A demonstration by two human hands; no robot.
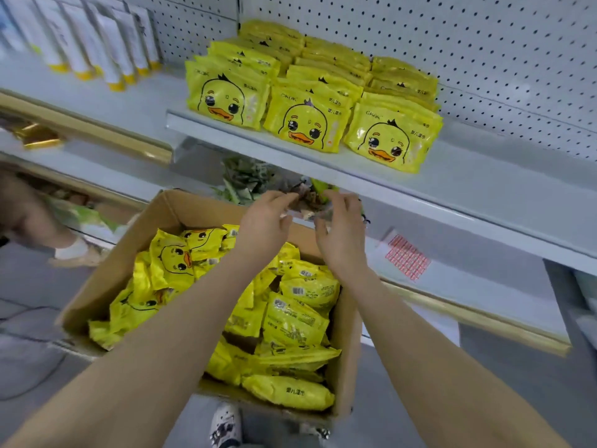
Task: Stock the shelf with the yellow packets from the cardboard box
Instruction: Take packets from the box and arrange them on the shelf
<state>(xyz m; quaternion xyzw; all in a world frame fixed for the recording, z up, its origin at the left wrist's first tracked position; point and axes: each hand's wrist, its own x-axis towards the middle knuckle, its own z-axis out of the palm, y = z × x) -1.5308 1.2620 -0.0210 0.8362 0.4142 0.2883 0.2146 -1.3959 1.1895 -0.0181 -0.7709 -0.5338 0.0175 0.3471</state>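
both hands reach past the far rim of the cardboard box [129, 253]; left hand [263, 221] and right hand [339, 231] have fingers curled, though on what i cannot tell (it's blurred). yellow packets [290, 318] heap in the box, more rows on the shelf [452, 189] reading "ckgk". soft, crinkly, probably light: pinch a sealed edge.

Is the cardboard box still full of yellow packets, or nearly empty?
Still well filled: the open cardboard box holds many loosely piled yellow packets, though bare bottom shows near the middle.
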